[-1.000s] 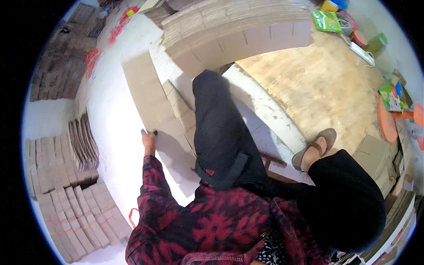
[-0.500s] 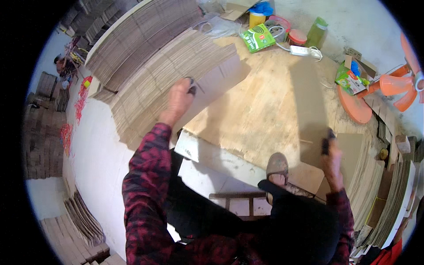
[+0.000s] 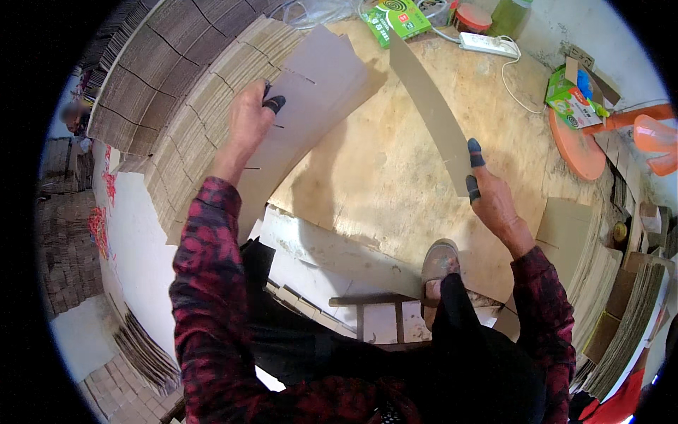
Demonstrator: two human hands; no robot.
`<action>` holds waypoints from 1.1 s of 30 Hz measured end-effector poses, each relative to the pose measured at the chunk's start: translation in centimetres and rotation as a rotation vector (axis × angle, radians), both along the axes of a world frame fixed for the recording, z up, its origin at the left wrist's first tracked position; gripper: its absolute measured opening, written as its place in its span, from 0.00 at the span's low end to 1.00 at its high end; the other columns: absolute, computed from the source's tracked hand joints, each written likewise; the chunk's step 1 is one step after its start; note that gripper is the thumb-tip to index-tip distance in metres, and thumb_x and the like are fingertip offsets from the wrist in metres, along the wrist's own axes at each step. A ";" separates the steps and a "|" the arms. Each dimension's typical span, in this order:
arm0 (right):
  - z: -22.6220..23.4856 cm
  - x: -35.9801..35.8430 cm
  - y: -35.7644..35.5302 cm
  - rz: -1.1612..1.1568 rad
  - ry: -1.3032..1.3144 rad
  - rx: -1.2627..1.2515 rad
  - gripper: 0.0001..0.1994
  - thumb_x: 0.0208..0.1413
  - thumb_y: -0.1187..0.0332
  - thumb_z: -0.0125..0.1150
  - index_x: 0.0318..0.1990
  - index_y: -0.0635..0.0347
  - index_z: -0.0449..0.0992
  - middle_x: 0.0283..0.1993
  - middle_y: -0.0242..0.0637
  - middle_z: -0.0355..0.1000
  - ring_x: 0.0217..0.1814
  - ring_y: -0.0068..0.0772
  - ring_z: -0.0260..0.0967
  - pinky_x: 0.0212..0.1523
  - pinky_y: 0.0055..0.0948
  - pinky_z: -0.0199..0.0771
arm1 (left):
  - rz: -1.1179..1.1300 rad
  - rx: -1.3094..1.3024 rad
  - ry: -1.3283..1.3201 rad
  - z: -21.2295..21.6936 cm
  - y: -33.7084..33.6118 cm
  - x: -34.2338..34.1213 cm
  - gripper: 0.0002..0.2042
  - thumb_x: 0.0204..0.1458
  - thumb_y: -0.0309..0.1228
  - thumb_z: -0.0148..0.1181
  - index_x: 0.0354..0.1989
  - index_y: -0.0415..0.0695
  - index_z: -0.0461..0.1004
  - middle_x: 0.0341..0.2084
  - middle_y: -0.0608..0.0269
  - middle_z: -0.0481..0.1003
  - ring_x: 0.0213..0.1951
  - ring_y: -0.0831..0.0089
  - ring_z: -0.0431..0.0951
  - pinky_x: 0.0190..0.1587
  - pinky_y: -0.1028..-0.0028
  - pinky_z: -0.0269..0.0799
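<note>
My left hand (image 3: 248,121) pinches a flat slotted cardboard sheet (image 3: 311,106) and lifts it off a long stack of similar sheets (image 3: 191,120) at the left. My right hand (image 3: 489,194), with dark caps on two fingertips, holds a narrow cardboard strip (image 3: 431,106) that stands up toward the far side. Both hands are over a worn plywood board (image 3: 395,177). My red and black sleeves come in from the lower edge.
A green box (image 3: 399,15), a white power strip (image 3: 487,44), a red-lidded jar and a green bottle sit at the far edge. Orange plastic pieces (image 3: 583,145) and a small green box lie right. More cardboard stacks stand at right (image 3: 621,311) and lower left. My sandalled foot (image 3: 438,265) rests on a wooden frame.
My left hand has raised the slotted sheet from the stack. My right hand has come up from the right stack holding the narrow strip. The view has shifted toward the board.
</note>
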State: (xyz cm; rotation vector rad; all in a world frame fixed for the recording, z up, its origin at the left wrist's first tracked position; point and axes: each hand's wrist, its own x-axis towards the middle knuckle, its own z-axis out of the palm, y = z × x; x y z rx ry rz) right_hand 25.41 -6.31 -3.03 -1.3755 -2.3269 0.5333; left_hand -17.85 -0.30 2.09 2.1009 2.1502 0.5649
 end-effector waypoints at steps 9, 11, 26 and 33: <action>4.6 -4.0 0.6 0.041 0.244 0.336 0.36 0.55 0.80 0.53 0.69 0.56 0.44 0.25 0.50 0.70 0.24 0.49 0.70 0.25 0.34 0.68 | -0.143 0.114 -0.172 -0.6 1.0 1.5 0.06 0.46 0.21 0.53 0.33 0.38 0.70 0.26 0.48 0.74 0.33 0.51 0.74 0.37 0.62 0.69; 6.3 -5.6 1.1 0.087 0.288 0.308 0.37 0.55 0.78 0.55 0.70 0.54 0.44 0.25 0.48 0.70 0.23 0.51 0.69 0.22 0.33 0.67 | -0.214 0.027 -0.046 -0.7 0.8 2.9 0.06 0.44 0.22 0.54 0.32 0.39 0.70 0.29 0.47 0.74 0.35 0.47 0.74 0.37 0.58 0.69; 8.0 -4.3 -1.4 0.048 0.343 0.305 0.44 0.37 0.83 0.55 0.68 0.59 0.48 0.29 0.47 0.69 0.26 0.48 0.68 0.26 0.39 0.70 | -0.460 -0.179 0.092 -1.0 -2.5 15.6 0.07 0.44 0.22 0.52 0.32 0.42 0.70 0.30 0.51 0.74 0.37 0.51 0.76 0.38 0.59 0.71; 7.0 -2.9 -3.2 0.000 0.227 0.409 0.45 0.35 0.81 0.59 0.67 0.59 0.50 0.30 0.45 0.68 0.23 0.46 0.68 0.23 0.39 0.70 | -0.510 -0.132 0.117 -1.1 -3.8 18.2 0.07 0.42 0.20 0.53 0.32 0.42 0.67 0.29 0.52 0.73 0.33 0.49 0.76 0.33 0.58 0.72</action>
